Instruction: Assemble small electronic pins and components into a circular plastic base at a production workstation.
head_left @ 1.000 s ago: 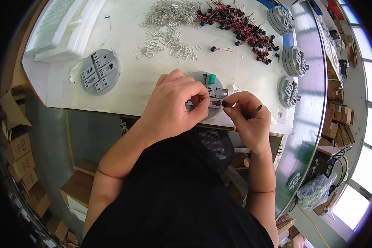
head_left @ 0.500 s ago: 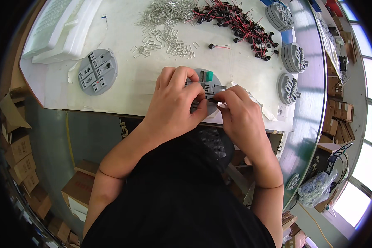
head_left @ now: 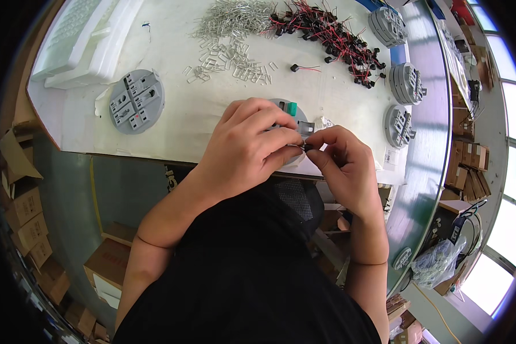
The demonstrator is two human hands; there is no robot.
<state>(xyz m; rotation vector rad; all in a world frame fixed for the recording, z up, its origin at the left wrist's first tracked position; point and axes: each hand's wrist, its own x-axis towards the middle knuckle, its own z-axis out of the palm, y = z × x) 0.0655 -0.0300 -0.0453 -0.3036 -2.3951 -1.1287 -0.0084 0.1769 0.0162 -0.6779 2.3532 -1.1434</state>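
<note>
Open passage is left across the bare white counter (head_left: pixel 189 114) between the round grey slotted plastic disc (head_left: pixel 136 102) and the left hand (head_left: pixel 252 137). The far side is obstructed by loose silvery U-shaped metal clips (head_left: pixel 232 37) and heaped black parts with red wires (head_left: pixel 341 43). The near approach to the central round grey plastic base (head_left: pixel 302 116) is blocked by the left hand and right hand (head_left: pixel 345 163).

We see a round grey base (head_left: pixel 300 117) — green block (head_left: pixel 292 109) near its far rim — partly hidden on the surface (head_left: pixel 195 117); the right hand (head_left: pixel 348 166) pinches a small dark piece (head_left: pixel 308 147).
</note>
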